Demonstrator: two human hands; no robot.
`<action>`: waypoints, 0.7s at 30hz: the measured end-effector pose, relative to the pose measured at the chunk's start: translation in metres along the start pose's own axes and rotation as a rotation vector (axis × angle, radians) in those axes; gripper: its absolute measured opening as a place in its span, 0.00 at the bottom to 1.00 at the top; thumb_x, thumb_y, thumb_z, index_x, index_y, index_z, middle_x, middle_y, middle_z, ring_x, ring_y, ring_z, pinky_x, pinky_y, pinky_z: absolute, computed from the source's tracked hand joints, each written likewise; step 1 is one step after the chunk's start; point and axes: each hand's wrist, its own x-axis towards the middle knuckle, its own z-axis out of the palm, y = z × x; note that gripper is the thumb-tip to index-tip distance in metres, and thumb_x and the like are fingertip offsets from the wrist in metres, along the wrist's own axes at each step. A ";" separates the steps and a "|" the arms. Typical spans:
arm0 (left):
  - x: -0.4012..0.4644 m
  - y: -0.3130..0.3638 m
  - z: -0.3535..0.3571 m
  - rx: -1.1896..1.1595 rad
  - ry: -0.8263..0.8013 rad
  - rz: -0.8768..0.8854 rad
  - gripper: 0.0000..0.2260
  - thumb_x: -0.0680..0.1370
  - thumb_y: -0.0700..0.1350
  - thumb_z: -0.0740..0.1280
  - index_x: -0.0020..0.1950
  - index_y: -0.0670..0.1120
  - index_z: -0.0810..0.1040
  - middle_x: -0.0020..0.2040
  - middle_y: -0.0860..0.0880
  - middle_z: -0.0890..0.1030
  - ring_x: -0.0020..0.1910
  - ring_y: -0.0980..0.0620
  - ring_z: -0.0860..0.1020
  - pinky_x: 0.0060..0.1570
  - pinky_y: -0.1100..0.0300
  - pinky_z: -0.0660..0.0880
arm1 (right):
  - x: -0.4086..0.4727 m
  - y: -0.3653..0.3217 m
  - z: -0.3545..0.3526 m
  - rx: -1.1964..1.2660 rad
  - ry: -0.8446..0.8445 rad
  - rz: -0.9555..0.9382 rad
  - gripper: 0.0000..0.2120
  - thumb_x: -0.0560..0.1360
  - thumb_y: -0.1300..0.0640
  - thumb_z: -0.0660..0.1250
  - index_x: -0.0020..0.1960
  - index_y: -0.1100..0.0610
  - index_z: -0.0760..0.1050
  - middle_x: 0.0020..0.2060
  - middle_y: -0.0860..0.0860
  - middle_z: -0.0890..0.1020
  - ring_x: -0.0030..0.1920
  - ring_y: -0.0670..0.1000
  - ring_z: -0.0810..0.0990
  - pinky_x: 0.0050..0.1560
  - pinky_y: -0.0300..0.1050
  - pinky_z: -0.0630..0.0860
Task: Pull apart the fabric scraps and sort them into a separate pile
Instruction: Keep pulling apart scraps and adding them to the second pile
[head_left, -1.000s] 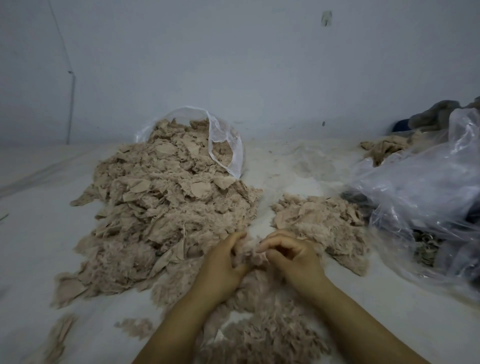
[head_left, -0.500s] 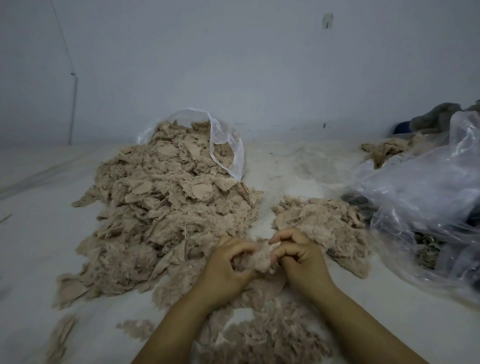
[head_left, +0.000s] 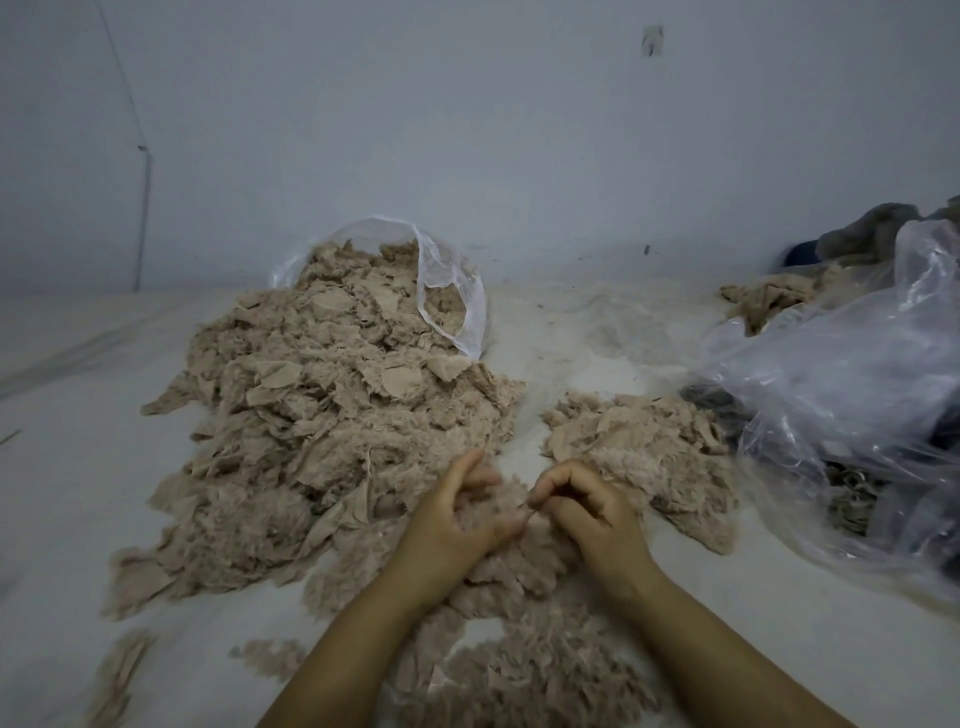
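Left hand (head_left: 451, 525) curled round a fuzzy beige fabric scrap (head_left: 493, 506), right hand (head_left: 584, 506) pinching its edge, big scrap heap (head_left: 332, 415) left, smaller pile (head_left: 644, 447) right

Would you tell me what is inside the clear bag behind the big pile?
Beige fabric scraps fill the clear bag and spill out onto the big pile; its far end is hidden.

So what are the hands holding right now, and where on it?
One fuzzy beige fabric scrap. The left hand grips its left side; the right hand pinches its right edge between thumb and fingers.
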 end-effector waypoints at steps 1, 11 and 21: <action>0.000 -0.001 0.002 0.022 -0.033 -0.007 0.17 0.74 0.47 0.72 0.61 0.54 0.73 0.50 0.60 0.79 0.48 0.66 0.78 0.48 0.69 0.73 | -0.001 0.000 0.002 -0.010 -0.016 0.010 0.05 0.73 0.64 0.65 0.42 0.55 0.76 0.38 0.44 0.79 0.40 0.42 0.76 0.42 0.33 0.73; 0.000 -0.001 0.011 0.055 0.056 0.172 0.08 0.79 0.44 0.63 0.41 0.52 0.77 0.33 0.58 0.77 0.33 0.63 0.73 0.35 0.68 0.69 | -0.003 0.006 0.010 0.099 -0.095 0.330 0.05 0.74 0.59 0.71 0.47 0.60 0.79 0.37 0.53 0.81 0.39 0.53 0.78 0.41 0.42 0.76; 0.001 -0.001 0.003 0.023 0.012 0.018 0.13 0.66 0.62 0.73 0.47 0.58 0.79 0.41 0.58 0.81 0.42 0.63 0.78 0.43 0.69 0.73 | 0.004 0.000 0.004 0.454 0.105 0.444 0.04 0.75 0.61 0.67 0.47 0.62 0.74 0.35 0.59 0.80 0.34 0.55 0.78 0.39 0.51 0.76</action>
